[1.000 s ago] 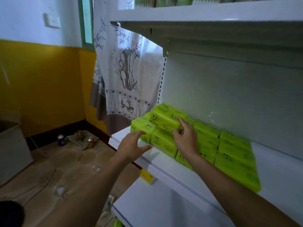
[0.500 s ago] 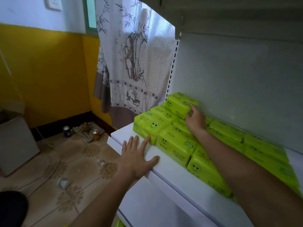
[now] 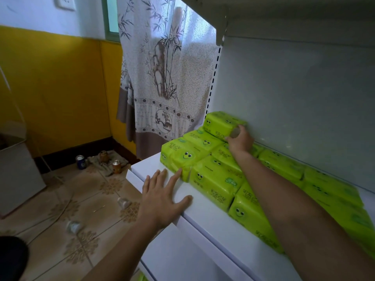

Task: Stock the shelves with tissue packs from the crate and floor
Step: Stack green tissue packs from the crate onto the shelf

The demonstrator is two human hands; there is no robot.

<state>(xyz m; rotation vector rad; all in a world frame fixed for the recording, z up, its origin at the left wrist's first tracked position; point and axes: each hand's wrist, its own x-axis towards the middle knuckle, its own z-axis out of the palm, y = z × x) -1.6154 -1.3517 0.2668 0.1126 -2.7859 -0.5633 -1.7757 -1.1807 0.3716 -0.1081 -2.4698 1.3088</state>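
Tissue packs (image 3: 215, 179) are already covering most of the shelf (image 3: 203, 216) here, bright green, soft plastic-wrapped bricks with little smiley faces printed on them. The one that matters is the top pack (image 3: 220, 123), sitting as a second layer at the far left corner, right against the back panel (image 3: 294, 102).

Our right hand (image 3: 239, 140) is reaching way in over the front rows and has its fingers curled on that pack's right end, pinching or pushing it; we can't quite tell which, since the fingertips are tucked behind the wrap. The pack lies just ahead and to the left of that hand, with its long axis running left-right along the back panel, so any nudge from the right hand goes along its length toward the shelf's end. Right hand is clearly the nearer one.

Our left hand (image 3: 162, 197) is empty, fingers spread, palm flat on the bare white front lip of the shelf, index fingertip just touching the nearest front-row pack. Looks like it's just bracing us.

The wrap is glossy and squishy, so we'd guess the packs slide easily on each other and the top one could skate off toward the open left edge if shoved too hard. The shelf itself is smooth white metal, the back panel matte grey.
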